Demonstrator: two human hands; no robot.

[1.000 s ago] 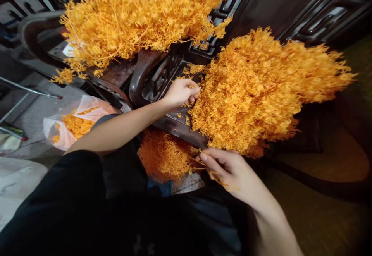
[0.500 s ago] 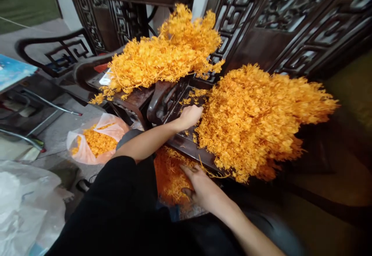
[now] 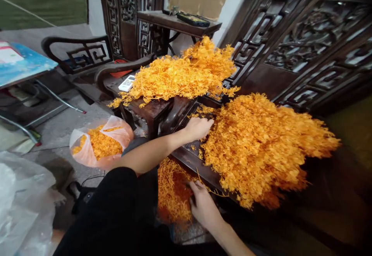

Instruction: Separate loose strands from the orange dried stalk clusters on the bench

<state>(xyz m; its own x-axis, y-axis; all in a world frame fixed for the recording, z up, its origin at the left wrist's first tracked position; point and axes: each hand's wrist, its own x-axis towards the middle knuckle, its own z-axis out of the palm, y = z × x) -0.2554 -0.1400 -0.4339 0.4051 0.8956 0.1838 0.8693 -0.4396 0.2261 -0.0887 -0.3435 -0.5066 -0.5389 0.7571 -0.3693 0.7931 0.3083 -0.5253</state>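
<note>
Three heaps of orange stuff lie close to the person's hands. The largest, a heap of frilly orange pieces (image 3: 264, 147), sits on the dark wooden seat (image 3: 209, 170) of a chair. The left hand (image 3: 199, 128) reaches across to the left edge of this heap, its fingers curled in with the knuckles up; whether they have hold of any pieces I cannot tell, as the back of the hand hides them. A few loose pieces (image 3: 205, 110) are strewn on the seat just beyond that hand.

The right hand (image 3: 205, 206) is lower down, at the right side of a heap of orange strands (image 3: 170, 186) below the front edge of the seat. Its thumb and fingers are parted, with nothing to be seen between them. A thin strand (image 3: 213, 191) hangs near its knuckles.

The second frilly heap (image 3: 180, 74) covers much of a small dark table (image 3: 154, 110) beyond the left arm, with a white remote (image 3: 126, 83) beside it. On the floor to the left stands a pinkish plastic bag (image 3: 129, 134) with more orange pieces inside.
</note>
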